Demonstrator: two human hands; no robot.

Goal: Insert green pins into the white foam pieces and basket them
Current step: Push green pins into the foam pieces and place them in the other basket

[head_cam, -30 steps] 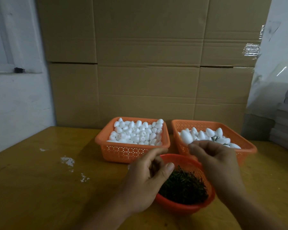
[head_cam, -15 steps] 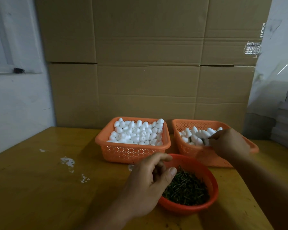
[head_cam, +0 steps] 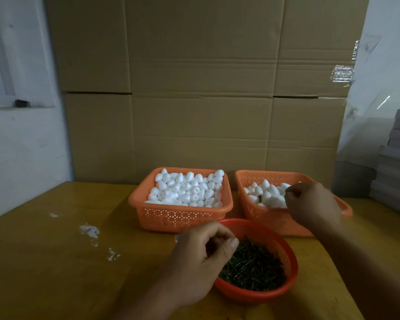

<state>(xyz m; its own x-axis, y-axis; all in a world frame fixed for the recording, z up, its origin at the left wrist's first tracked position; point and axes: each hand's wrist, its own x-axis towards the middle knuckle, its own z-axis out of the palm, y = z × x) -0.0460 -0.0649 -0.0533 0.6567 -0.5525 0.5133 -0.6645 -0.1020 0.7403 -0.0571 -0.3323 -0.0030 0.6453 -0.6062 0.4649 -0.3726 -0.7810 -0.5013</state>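
cardboard boxes (head_cam: 201,93) behind baskets, white stains (head_cam: 89,229) on table (head_cam: 44,262)

orange baskets (head_cam: 180,214), white foam pieces (head_cam: 186,189), green pins (head_cam: 252,266)

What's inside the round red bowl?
The round red bowl holds a pile of thin green pins. The left hand covers the bowl's near-left edge, so whatever lies there is hidden.

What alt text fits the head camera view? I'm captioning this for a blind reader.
A person's right hand reaches into the right orange basket of white foam pieces while the left hand hovers at a red bowl of green pins. A fuller basket sits left; cardboard boxes stand behind.
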